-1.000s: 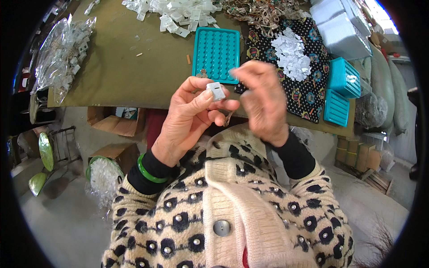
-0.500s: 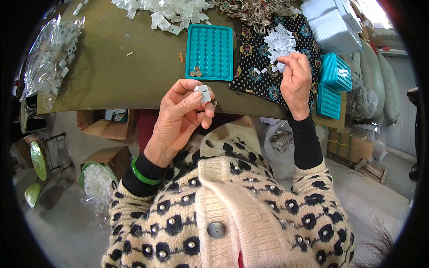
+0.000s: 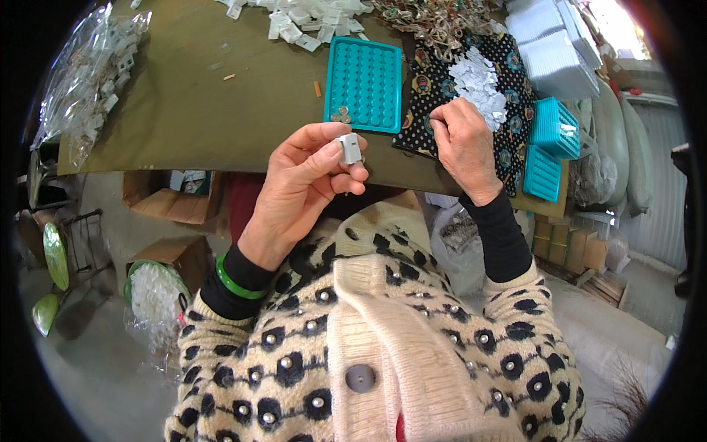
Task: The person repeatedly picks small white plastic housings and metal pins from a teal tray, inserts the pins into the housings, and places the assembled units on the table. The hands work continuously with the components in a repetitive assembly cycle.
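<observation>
Between thumb and fingers of my left hand [image 3: 305, 173] is a small white plastic housing [image 3: 349, 148] with a dark slot, held over the table's near edge. My right hand [image 3: 465, 147] hovers above the dotted black cloth [image 3: 421, 96], thumb and forefinger pinched together. Whatever the pinch holds is too small to make out. Just beyond that hand lies a heap of small white pieces [image 3: 477, 82] on the cloth. A teal tray [image 3: 365, 85] with rows of round hollows sits beyond my left hand, a few small round metallic parts [image 3: 341, 115] in its near left corner.
White plastic parts [image 3: 317, 20] and tangled coppery metal pieces [image 3: 434, 20] lie along the far side. Stacked teal trays [image 3: 554, 127] and white trays [image 3: 552, 55] stand at right. A clear bag of parts [image 3: 99, 81] lies at left. Cardboard boxes [image 3: 173, 210] sit below the table.
My right hand has drawn back from the white heap, toward the left, its fingers now pinched. My left hand still holds the white housing, turned slightly. The whole view has shifted a little.
</observation>
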Motion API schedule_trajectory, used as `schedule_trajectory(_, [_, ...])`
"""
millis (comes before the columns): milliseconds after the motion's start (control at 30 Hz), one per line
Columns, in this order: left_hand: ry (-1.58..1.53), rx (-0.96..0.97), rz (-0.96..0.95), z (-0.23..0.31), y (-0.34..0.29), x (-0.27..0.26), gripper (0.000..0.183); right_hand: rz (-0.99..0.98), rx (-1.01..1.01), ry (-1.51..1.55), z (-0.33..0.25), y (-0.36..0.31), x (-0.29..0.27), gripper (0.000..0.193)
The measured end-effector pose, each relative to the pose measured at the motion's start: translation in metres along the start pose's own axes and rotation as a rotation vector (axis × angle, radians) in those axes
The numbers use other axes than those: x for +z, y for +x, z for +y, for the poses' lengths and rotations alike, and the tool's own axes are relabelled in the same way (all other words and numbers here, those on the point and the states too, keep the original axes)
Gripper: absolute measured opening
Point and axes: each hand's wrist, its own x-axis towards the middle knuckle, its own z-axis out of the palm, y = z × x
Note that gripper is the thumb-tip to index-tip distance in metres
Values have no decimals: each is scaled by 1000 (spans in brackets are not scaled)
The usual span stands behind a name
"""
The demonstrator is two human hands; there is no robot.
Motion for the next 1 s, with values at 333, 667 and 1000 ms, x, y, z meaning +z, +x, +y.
schedule_trajectory(333, [82, 9, 26, 5, -7, -2, 22, -162, -3, -224, -4, 8, 0, 5])
schedule_trajectory(667, [62, -49, 68, 5, -7, -5, 22, -107, -111, -29, 7, 8, -4, 5])
schedule_trajectory(1000, [93, -12, 131, 3, -7, 10, 23, -195, 255, 839, -38, 12, -26, 5])
